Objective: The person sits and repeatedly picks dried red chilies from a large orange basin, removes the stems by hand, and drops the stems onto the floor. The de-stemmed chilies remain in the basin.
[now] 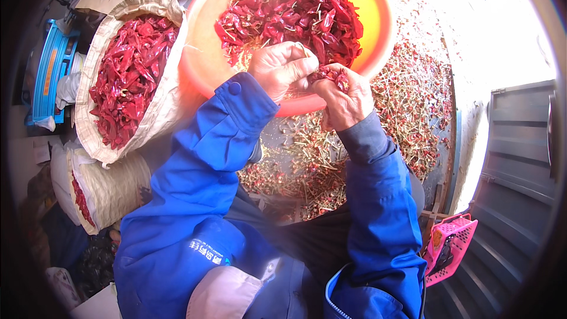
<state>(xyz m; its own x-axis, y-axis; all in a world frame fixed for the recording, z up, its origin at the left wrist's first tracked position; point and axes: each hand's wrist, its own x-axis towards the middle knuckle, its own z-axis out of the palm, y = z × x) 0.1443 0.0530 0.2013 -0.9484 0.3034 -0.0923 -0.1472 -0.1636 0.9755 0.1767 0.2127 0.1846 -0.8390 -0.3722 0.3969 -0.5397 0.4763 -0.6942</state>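
Note:
My left hand (pixel 281 68) is over the near rim of an orange plastic basin (pixel 201 60), thumb and fingers pinched together. A thin pale, curved pepper stem (pixel 303 48) shows at its fingertips. Close beside it, my right hand (pixel 347 97) is closed around a few dried red chili peppers (pixel 330 77). The fingertips of both hands nearly meet, so the exact contact between them is hidden. Beyond them, a heap of dried red chili peppers (pixel 297 13), some with stems, fills much of the basin.
To the left stands a woven sack (pixel 86 110) full of red peppers, with another sack (pixel 115 181) nearer me. Stems and pepper scraps (pixel 407 110) litter the floor. A pink plastic basket (pixel 458 248) is at right, by a grey metal door (pixel 518 141).

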